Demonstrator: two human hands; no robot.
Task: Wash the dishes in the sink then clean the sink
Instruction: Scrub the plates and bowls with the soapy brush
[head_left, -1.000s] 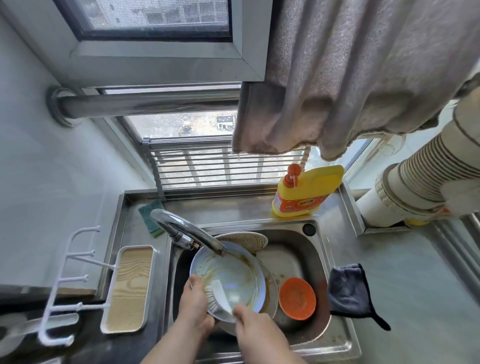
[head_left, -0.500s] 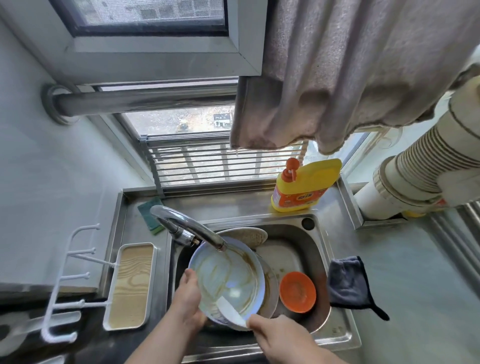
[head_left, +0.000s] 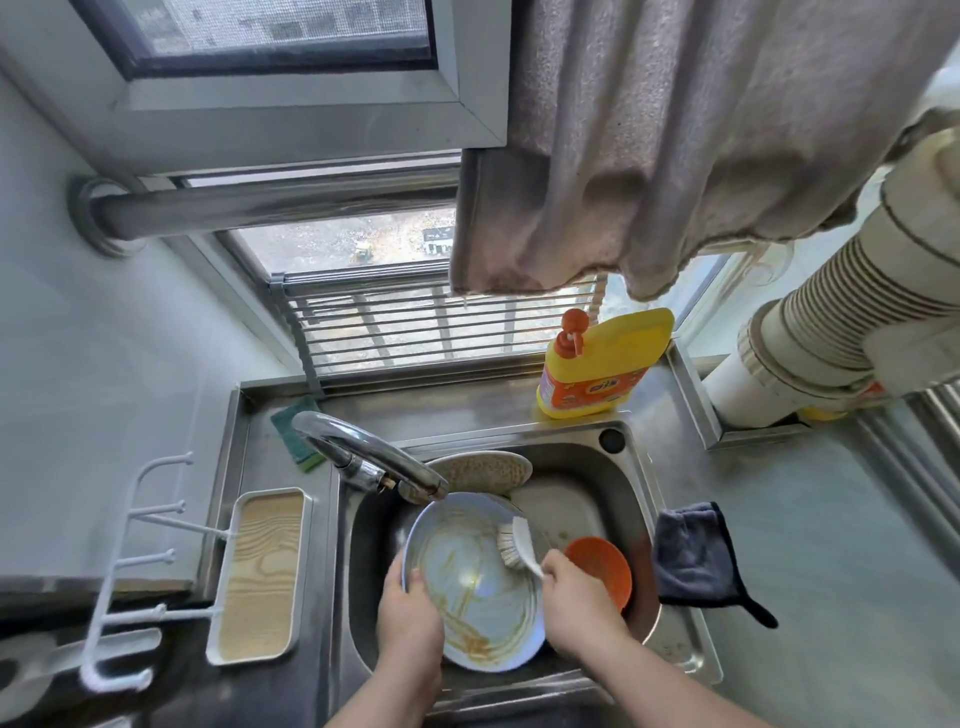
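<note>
A pale blue plate smeared with brown sauce is held over the steel sink. My left hand grips its left rim, thumb on the inside. My right hand grips the white handle of a dish brush, whose bristles press on the plate's upper right edge. Below and behind lie more dirty dishes: a speckled tan plate, a white plate and an orange bowl. The tap spout ends just above the blue plate.
A yellow detergent bottle stands behind the sink. A green sponge lies by the tap base, a dark cloth hangs at the sink's right edge. A white tray with a wooden insert sits left. A towel hangs overhead.
My right hand has swung the brush from the plate's lower edge up to its upper right rim. The plate has tipped lower toward me, still held by my left hand.
</note>
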